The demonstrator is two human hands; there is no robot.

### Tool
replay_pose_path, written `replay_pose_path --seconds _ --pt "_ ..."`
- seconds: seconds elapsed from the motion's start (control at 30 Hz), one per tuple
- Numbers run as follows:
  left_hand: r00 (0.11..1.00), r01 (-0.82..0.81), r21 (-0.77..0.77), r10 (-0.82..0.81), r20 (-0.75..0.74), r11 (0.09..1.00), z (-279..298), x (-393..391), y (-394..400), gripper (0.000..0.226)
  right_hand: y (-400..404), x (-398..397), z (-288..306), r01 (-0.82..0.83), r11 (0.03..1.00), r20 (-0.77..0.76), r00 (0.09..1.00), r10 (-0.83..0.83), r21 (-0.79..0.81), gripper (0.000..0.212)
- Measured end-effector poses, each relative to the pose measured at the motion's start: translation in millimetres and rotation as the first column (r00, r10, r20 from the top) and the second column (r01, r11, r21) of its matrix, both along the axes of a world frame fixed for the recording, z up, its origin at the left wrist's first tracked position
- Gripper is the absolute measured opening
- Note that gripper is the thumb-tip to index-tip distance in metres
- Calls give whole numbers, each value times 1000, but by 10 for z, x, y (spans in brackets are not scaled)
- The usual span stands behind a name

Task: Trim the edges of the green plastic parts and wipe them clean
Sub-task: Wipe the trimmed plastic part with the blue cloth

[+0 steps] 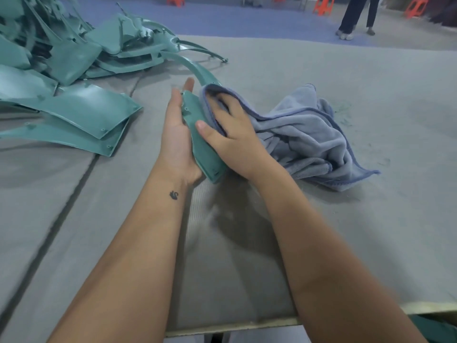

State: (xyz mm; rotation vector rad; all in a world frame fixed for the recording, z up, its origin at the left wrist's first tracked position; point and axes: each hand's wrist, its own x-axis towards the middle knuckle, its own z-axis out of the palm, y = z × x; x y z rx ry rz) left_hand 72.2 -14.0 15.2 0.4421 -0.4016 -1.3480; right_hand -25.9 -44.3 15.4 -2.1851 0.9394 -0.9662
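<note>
A long curved green plastic part point(201, 142) stands on edge at the middle of the table, its thin arc running away toward the pile. My left hand point(176, 134) lies flat along the part's left face, fingers straight. My right hand point(231, 134) grips a fold of the blue-grey cloth point(304, 134) against the part's right face, thumb on the green surface. The rest of the cloth lies bunched on the table to the right.
A heap of green plastic parts point(74, 53) fills the far left, with flatter panels point(81, 120) stacked nearer. The grey padded table point(321, 231) has a seam at left and its front edge close to me. Across the floor stand a person point(356, 16) and orange stools point(321, 6).
</note>
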Motion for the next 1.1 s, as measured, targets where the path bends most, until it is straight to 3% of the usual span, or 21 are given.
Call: replay_pose_path --seconds 0.1,0.17,0.3,0.37,0.43,0.5,0.57,0.7,0.8,0.87,0.93,1.0,1.1 --pt "999 43 27 -43 30 999 12 8 20 55 68 -94 33 -204 945 310 943 120 254 40" --pt "1000 12 48 -12 11 999 13 7 29 51 94 -134 42 -295 892 414 900 139 342 36" --pt "999 -48 90 49 -14 995 -4 41 4 49 175 -86 49 -271 929 307 933 189 251 43" --pt "998 -54 103 55 -4 993 -10 38 -15 51 165 -15 49 -216 970 95 974 206 110 50" --pt "999 -21 113 17 44 993 -17 10 -24 48 111 58 29 -115 992 -179 978 105 -44 58" --pt "992 60 111 -71 104 992 -24 -18 -13 43 80 100 35 -20 997 -258 966 -2 -81 63" --pt "983 113 115 -128 133 987 -30 -20 -3 41 51 119 21 28 996 -227 973 -46 -81 59" --pt "988 40 152 -62 139 988 -15 10 -12 50 66 158 18 55 995 -166 984 -69 -84 48" --pt "995 -34 97 24 98 995 -51 77 -39 47 97 57 33 -47 997 69 997 43 62 31" --pt "995 -83 73 79 56 994 -69 134 -46 46 136 -44 26 -138 972 121 986 116 190 24" --pt "985 -174 52 175 -10 983 -69 208 -57 46 179 -87 32 -210 941 143 974 177 264 41" --pt "969 -241 16 242 -45 970 -76 251 -68 48 196 -96 50 -238 925 111 970 214 295 35" --pt "977 -208 -26 209 44 978 -96 189 -80 51 196 -67 48 -206 958 17 978 206 198 31"
